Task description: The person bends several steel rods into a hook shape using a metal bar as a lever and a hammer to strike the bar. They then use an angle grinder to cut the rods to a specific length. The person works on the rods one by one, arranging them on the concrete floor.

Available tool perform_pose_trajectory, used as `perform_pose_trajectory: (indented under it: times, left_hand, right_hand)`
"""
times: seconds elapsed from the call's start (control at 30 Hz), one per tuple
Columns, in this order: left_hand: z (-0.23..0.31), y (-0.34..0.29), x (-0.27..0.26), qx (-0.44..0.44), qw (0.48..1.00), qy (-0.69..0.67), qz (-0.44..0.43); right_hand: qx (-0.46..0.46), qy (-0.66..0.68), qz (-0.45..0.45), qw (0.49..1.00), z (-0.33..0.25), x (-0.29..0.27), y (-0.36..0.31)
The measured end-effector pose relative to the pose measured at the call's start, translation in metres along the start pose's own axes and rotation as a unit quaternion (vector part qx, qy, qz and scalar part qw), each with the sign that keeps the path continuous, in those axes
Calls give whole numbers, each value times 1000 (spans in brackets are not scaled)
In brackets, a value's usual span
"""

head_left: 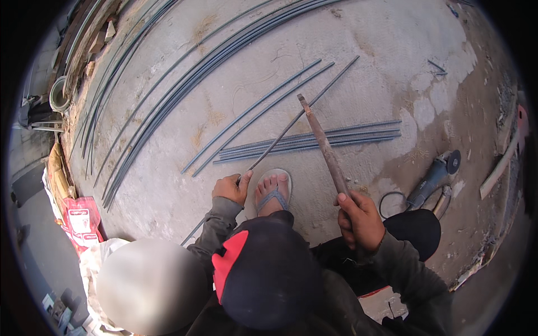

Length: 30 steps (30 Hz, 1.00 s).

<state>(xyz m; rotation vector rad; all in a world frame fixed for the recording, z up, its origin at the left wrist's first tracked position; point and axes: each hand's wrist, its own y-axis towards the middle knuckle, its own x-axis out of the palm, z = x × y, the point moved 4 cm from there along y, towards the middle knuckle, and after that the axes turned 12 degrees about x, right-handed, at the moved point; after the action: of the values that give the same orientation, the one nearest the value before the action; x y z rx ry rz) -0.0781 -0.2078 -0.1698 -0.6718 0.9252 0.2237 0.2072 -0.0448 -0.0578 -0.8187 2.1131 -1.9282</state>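
Observation:
My left hand [231,189] is closed around a long thin steel rod [276,143], which slants up to the right and also runs out behind the hand to the lower left. In my right hand [361,221] is the lower end of a rusty brown bar [322,140] with a notched tip. Near that tip the bar crosses over the rod; whether they touch, I cannot tell. Two cut rods [255,117] lie on the ground left of the held one. A bundle of shorter rods [353,136] lies beneath the bar. My sandalled foot [273,187] stands between my hands.
An angle grinder [431,179] with its cable lies at the right. Long curved-looking rods [185,89] stretch across the upper left. Short rod pieces [437,67] lie at the upper right. A red and white sack [81,221] and a pipe end [59,94] are at the left edge.

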Motion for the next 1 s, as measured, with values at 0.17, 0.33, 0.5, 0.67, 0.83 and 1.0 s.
perform_pose_trajectory:
  times: [0.17, 0.33, 0.5, 0.67, 0.83, 1.0]
  left_hand:
    - [26, 9, -25, 46, 996, -48, 55]
    - [98, 76, -14, 126, 986, -69, 89]
    - [108, 131, 26, 254, 949, 21, 188]
    - [28, 112, 46, 214, 943, 81, 240]
    - [7, 99, 42, 217, 954, 41, 204]
    - [24, 114, 66, 239, 952, 118, 152]
  right_hand:
    - [-61, -44, -41, 996, -21, -30, -12]
    - [-403, -430, 255, 767, -89, -91, -70]
    - [-391, -409, 382, 731, -101, -106, -115]
    - [-358, -207, 407, 814, -48, -120, -115]
    - [-383, -197, 389, 814, -37, -117, -128]
    - [-415, -209, 380, 800, -41, -87, -136]
